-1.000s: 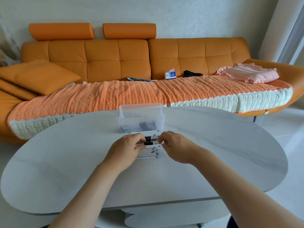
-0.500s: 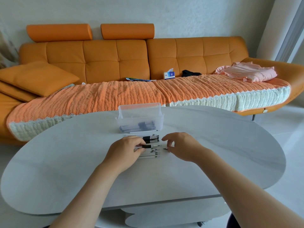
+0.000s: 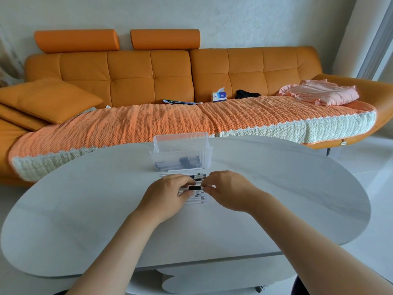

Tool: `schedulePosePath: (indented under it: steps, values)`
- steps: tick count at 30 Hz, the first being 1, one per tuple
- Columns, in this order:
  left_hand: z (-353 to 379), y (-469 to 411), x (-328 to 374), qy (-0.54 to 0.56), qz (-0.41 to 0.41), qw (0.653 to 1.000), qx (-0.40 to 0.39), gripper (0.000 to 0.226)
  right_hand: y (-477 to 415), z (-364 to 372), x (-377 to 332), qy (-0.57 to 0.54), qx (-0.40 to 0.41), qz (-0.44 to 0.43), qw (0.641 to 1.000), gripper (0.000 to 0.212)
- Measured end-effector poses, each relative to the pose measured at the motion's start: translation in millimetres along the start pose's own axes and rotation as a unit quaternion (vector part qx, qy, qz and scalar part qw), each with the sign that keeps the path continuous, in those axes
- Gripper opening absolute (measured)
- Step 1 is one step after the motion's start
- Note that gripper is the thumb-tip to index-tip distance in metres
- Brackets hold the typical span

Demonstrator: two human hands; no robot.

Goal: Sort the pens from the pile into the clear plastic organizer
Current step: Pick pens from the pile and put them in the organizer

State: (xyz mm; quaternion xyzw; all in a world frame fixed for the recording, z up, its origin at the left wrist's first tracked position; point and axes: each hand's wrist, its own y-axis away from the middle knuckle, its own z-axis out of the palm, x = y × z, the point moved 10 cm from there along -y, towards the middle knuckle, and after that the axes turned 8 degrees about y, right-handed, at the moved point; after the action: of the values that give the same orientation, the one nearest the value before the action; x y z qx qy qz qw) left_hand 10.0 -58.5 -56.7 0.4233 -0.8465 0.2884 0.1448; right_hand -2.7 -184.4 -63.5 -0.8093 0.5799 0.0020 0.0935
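Note:
A pile of white pens (image 3: 196, 199) with black bands lies on the white table (image 3: 85, 205), just in front of the clear plastic organizer (image 3: 180, 154). Several pens lie inside the organizer's front compartment. My left hand (image 3: 168, 196) and my right hand (image 3: 227, 190) meet over the pile. Between them they pinch one pen (image 3: 194, 187) by its two ends, its black band showing in the gap. The hands cover the ends of the pile.
An orange sofa (image 3: 148, 77) with a woven cover stands right behind the table. On it lie a cushion (image 3: 46, 99), a tissue box (image 3: 219, 95), a dark item (image 3: 246, 94) and pink cloth (image 3: 321, 94). The table's near edge runs under my forearms.
My right hand, which had drawn a little to the right of the pile, has come back to it. Both hands now pinch one pen between them.

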Motion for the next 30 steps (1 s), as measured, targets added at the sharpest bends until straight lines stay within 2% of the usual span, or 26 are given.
schedulePosePath:
  steps: [6, 10, 12, 16, 21, 27, 30]
  values:
    - [2.0, -0.5, -0.8, 0.011, -0.010, 1.000, -0.009, 0.008, 0.5, -1.3, 0.7, 0.015, 0.011, 0.012, 1.000, 0.026]
    - [7.7, -0.5, -2.5, 0.006, -0.023, 0.999, -0.031, 0.010, 0.3, -6.9, 3.4, 0.022, 0.032, 0.031, 0.999, 0.015]
    - [8.4, 0.3, -1.9, -0.002, -0.024, 0.999, -0.034, 0.011, 1.1, -7.6, 4.8, 0.014, 0.036, 0.037, 0.999, 0.011]
    - [6.9, 0.9, -1.7, -0.016, -0.024, 0.999, -0.032, 0.012, 3.5, -8.8, 1.5, -0.015, 0.043, 0.027, 0.999, 0.017]
    - [10.1, 1.7, 1.6, -0.021, -0.016, 0.999, -0.047, 0.015, 2.4, -8.9, 3.4, -0.023, 0.036, 0.035, 0.998, 0.010]
    - [13.5, 0.8, 3.9, -0.032, -0.013, 0.998, -0.056, 0.019, 3.2, -4.5, 4.5, -0.031, 0.014, 0.041, 0.999, 0.032]
    - [11.7, 0.7, 1.3, -0.037, -0.023, 0.998, -0.052, 0.019, 2.9, 1.1, 3.9, -0.037, -0.010, 0.046, 0.998, 0.026]
